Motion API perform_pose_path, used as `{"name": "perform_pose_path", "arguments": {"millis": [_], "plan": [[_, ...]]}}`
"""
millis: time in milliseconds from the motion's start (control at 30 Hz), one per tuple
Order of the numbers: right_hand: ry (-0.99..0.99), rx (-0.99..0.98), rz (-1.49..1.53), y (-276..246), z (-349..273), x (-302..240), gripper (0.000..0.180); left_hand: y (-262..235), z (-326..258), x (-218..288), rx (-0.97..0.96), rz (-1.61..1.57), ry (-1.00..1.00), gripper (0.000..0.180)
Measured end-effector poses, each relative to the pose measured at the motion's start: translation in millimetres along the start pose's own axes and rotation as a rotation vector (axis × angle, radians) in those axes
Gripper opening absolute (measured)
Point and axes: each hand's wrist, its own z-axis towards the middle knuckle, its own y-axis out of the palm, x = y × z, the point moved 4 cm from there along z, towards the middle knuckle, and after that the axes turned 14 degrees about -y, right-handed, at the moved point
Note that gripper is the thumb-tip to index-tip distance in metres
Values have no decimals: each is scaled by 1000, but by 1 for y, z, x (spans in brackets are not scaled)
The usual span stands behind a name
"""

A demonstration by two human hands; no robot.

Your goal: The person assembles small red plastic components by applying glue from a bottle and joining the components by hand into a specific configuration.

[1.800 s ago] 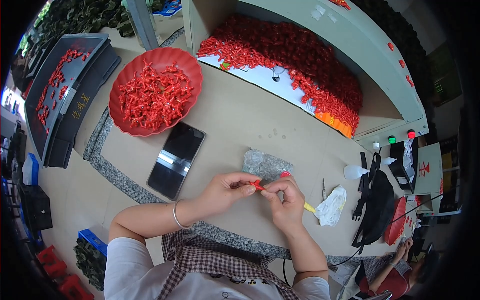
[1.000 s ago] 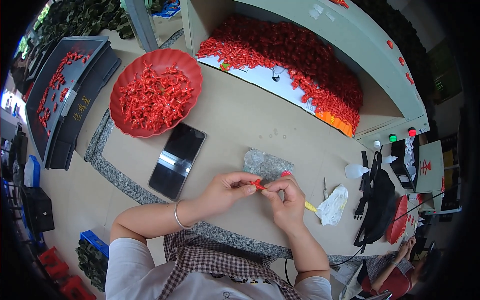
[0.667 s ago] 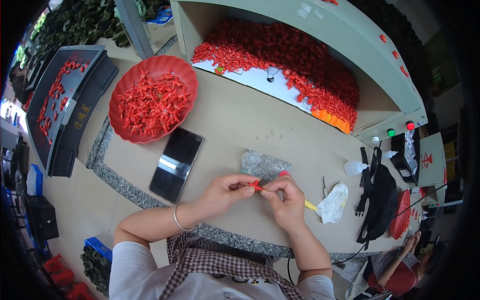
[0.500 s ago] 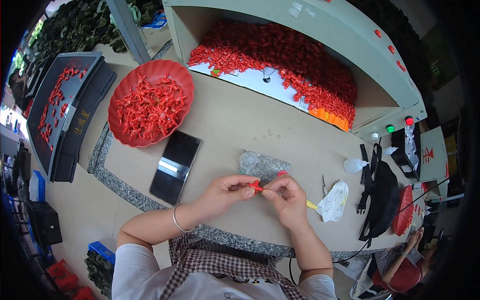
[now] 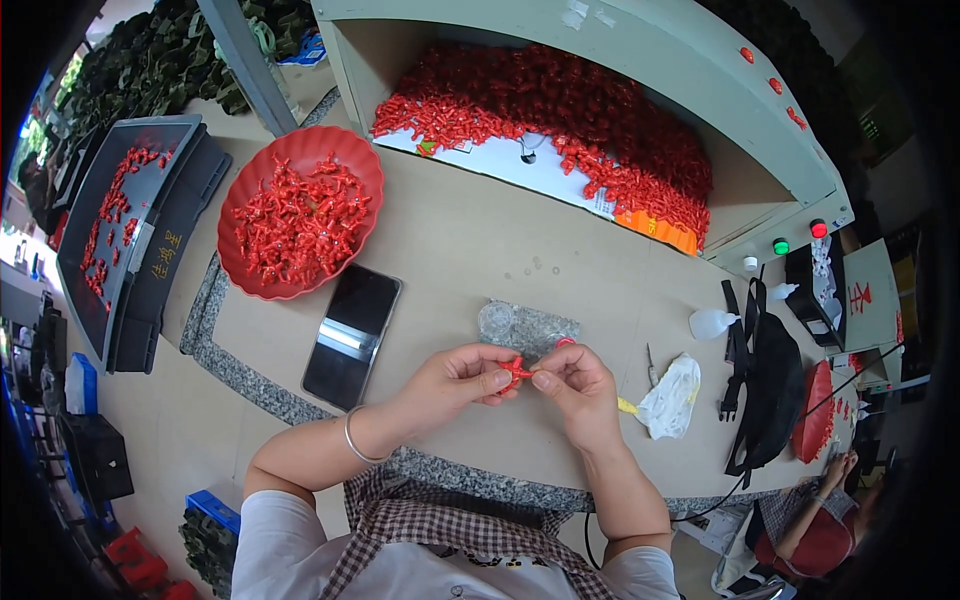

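Observation:
Between my two hands, over the near part of the table, is a small glossy red piece with several stubby arms, like a tiny plastic figure (image 5: 514,374). My left hand (image 5: 462,382) pinches its body between thumb and fingertips. At its right end, my right hand (image 5: 580,394) has thumb and forefinger closed on the tip; a smaller part there would be hidden. Just beyond the fingers lies a grey speckled slab (image 5: 540,325) with a clear round dish (image 5: 496,322) at its left end. A red ring-like bit (image 5: 566,341) shows beside my right fingers.
A scalloped red bowl (image 5: 372,190) of similar pieces stands left, beside a black phone (image 5: 352,335) and a grey bin (image 5: 140,290). A cabinet (image 5: 740,110) heaped with red parts is behind. Right lie a white cloth (image 5: 670,400), squeeze bottle (image 5: 710,323) and black bag (image 5: 770,390). Another person (image 5: 815,520) sits far right.
The red piece has turned in my fingers, so more of its arms show. My right hand has shifted slightly to the right along it. The whole view has tilted a little.

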Motion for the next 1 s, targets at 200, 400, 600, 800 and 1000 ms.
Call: {"name": "perform_pose_path", "arguments": {"millis": [200,400,600,800,1000], "plan": [[-26,70,-36,0,-1,-2,13,3,-13,9,312,622,431,40],[-109,51,-50,11,-10,-8,14,20,-19,13,559,1025,718,40],[-298,-3,-199,12,-10,-24,18,6,-7,5,210,501,520,30],[-329,99,-225,-9,-11,-43,17,0,3,1,22,50,193,26],[-338,16,-435,-19,-17,-68,7,1,-1,3,19,20,166,24]]}}
